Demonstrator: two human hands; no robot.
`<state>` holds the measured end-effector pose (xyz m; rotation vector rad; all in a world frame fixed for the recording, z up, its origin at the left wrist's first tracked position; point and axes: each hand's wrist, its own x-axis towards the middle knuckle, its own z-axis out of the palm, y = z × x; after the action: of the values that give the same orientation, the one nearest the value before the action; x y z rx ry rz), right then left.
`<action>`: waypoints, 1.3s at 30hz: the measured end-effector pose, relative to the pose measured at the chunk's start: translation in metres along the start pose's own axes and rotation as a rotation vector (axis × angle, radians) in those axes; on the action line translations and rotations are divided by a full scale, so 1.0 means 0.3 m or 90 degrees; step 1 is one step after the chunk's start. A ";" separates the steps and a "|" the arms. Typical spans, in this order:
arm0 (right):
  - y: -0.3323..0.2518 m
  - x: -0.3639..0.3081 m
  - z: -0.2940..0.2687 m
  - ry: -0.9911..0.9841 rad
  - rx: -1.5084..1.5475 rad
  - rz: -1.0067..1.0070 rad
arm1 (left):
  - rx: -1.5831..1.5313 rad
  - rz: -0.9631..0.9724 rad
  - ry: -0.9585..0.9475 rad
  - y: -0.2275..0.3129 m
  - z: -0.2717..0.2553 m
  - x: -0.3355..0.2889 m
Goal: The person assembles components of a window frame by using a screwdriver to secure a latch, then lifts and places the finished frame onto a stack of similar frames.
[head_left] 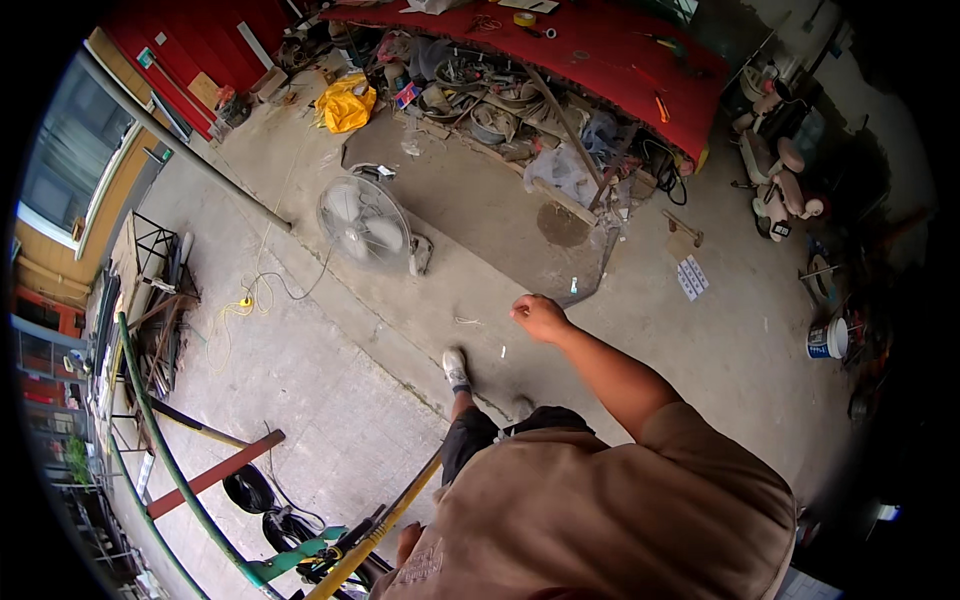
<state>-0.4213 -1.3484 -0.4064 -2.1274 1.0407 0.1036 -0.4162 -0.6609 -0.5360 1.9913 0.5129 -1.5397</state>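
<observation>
My right hand (540, 317) swings out ahead of my body above the concrete floor, its fingers curled in, with nothing showing in them. My left hand (408, 540) hangs low by my side, beside a yellow bar (372, 538); most of it is hidden by my brown shirt, and its fingers cannot be made out. One shoe (455, 368) is planted forward on the floor. The nearest large thing ahead is a round metal floor fan (362, 220), apart from both hands.
A red-topped workbench (600, 60) bears tape and tools, with heaped scrap beneath. A yellow bag (346, 103) lies left of it. A pole (190, 150) and cable (300, 292) are near the fan. Green railings (170, 440) and black hose (250, 487) lie left; a white bucket (828, 339) stands right.
</observation>
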 end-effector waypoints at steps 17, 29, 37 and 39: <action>0.606 -0.281 -0.116 -0.037 -0.159 0.310 | -0.181 0.218 -0.010 1.863 -0.246 0.396; 0.981 0.150 -0.245 -0.030 0.165 0.511 | 0.051 0.313 -0.044 2.219 0.127 0.281; 0.807 0.899 -0.498 -0.017 0.022 0.274 | -0.066 0.134 0.014 2.104 0.105 0.295; 0.758 1.071 -0.491 -0.002 0.039 0.269 | -0.094 0.024 0.038 2.059 0.077 0.348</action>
<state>-0.4033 -1.7406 -0.5558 -1.8247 1.4580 0.2743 -0.0293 -1.1537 -0.5171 1.9285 0.5922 -1.3821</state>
